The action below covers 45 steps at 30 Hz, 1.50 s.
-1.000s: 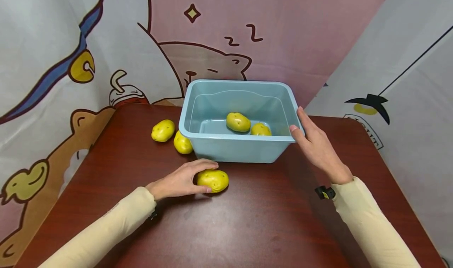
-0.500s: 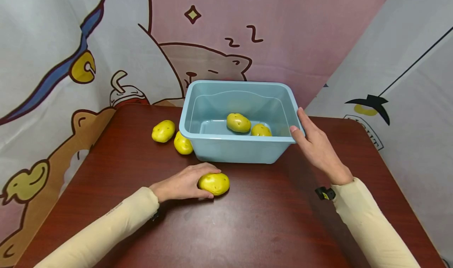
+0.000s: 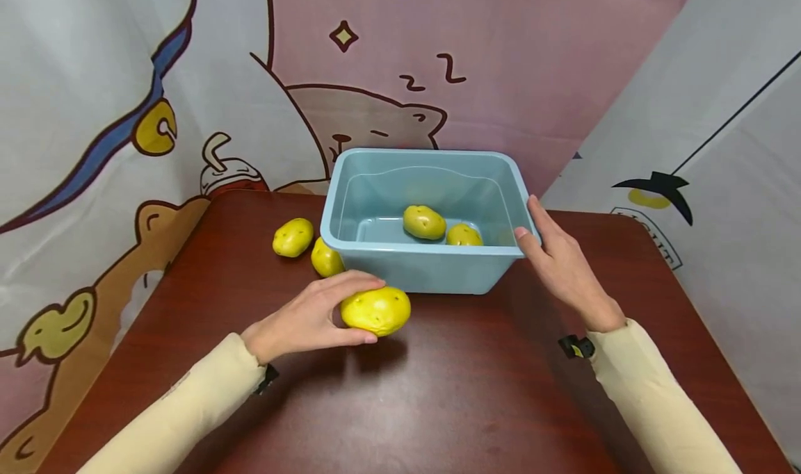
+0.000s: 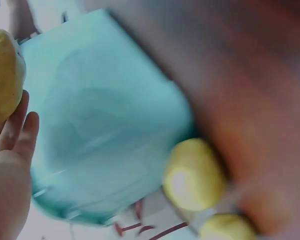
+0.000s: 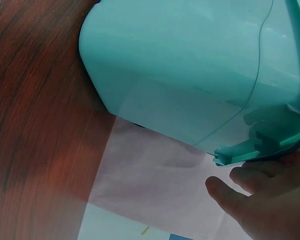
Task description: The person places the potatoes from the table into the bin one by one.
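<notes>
My left hand point(image 3: 303, 320): grasping a yellow potato point(image 3: 378, 312), thumb on the near side, fingers on the far.
Potato's place: in my grip, just above the tabletop point(image 3: 463, 390), in front of the blue bin point(image 3: 419, 271).
Potato's feel: probably firm, light, slightly slick; best held round its middle.
My right hand point(image 3: 566, 272): gripping the bin's rim.

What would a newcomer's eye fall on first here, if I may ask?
Probably the blue bin in the middle, with two potatoes inside. Then, perhaps, the bright potato that the left hand holds above the table in front, and the right hand on the bin's right rim.
</notes>
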Tool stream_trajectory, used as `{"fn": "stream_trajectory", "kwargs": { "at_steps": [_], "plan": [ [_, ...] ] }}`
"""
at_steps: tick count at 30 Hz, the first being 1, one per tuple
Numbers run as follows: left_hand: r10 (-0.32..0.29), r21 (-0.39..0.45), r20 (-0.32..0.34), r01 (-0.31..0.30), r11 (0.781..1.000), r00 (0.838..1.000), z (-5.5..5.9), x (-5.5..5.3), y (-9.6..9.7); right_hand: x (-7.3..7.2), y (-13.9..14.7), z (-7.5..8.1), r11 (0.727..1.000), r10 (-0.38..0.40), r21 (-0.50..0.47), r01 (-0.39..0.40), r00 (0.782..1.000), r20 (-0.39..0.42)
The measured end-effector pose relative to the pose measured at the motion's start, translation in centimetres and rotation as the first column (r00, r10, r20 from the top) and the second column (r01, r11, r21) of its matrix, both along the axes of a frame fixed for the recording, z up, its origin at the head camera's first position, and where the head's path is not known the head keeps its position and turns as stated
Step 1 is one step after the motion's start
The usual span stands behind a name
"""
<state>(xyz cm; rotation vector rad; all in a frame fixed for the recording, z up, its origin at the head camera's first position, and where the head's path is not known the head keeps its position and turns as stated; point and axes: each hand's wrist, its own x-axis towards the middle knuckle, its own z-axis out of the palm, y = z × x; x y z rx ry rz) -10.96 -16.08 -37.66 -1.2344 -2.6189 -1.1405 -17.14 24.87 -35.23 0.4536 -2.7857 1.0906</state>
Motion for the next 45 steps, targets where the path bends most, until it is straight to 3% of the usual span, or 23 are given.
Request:
{"fn": "stream_trajectory", "kwargs": {
  "at_steps": [3,8,15,21,27,31,35,45],
  "plan": [
    [-0.005,0.047,-0.102,0.010,0.999,0.995,1.9,-0.1,-0.1,0.0,0.0,0.0,1.000,0.000,-0.004,0.000,1.000,-0.002],
    [0.004,0.101,-0.245,0.022,0.995,0.970,4.6,-0.7,0.1,-0.1,0.0,0.1,1.000,0.003,-0.011,-0.003,1.000,-0.006],
    [0.024,0.121,-0.291,0.012,0.993,0.956,7.3,-2.0,0.2,-0.2,-0.2,-0.1,1.000,-0.005,-0.009,0.005,1.000,-0.018],
    [0.036,0.133,-0.310,0.006,0.991,0.950,8.6,-4.0,0.8,-0.1,-0.1,-0.1,1.000,-0.012,-0.007,0.011,1.000,-0.021],
    [0.070,0.109,-0.254,-0.044,0.993,0.965,9.0,-6.3,1.4,-0.1,0.1,0.0,1.000,-0.011,-0.013,0.011,1.000,-0.024],
    [0.112,0.048,-0.168,-0.105,0.993,0.979,8.8,-7.6,1.8,-0.1,0.1,-0.1,1.000,-0.010,-0.019,0.010,1.000,-0.016],
    [0.147,-0.028,-0.119,-0.151,0.988,0.982,8.4,-8.8,1.9,-0.1,0.0,-0.1,1.000,-0.010,-0.018,0.010,1.000,-0.012],
    [0.152,-0.166,-0.018,-0.153,0.974,0.988,6.9,-11.1,2.0,0.0,-0.1,-0.3,1.000,-0.012,-0.016,0.012,1.000,-0.003]
  ]
}}
